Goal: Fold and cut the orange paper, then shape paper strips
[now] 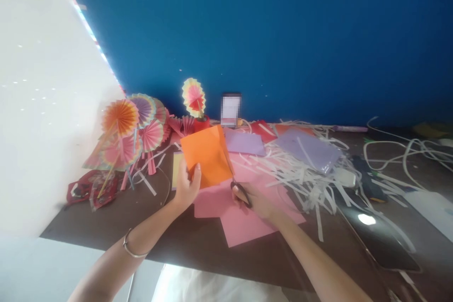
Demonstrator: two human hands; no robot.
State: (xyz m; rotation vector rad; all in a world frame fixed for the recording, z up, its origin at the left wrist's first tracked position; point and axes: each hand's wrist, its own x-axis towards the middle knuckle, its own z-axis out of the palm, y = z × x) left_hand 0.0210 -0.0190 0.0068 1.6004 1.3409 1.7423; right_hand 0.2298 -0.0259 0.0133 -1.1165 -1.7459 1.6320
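Head-worn view, forward and down, table (193,243) near

Plain orange paper (208,153) is shown, with pink sheets (244,226) at five o'clock, colour-banded fans (120,115) at nine, blue wall (208,23) at twelve.

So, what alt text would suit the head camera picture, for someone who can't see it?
A person's left hand holds orange paper while the right hand holds dark-handled scissors at its right edge. Pink sheets lie beneath on a dark table, with pleated paper fans to the left and white strips to the right.
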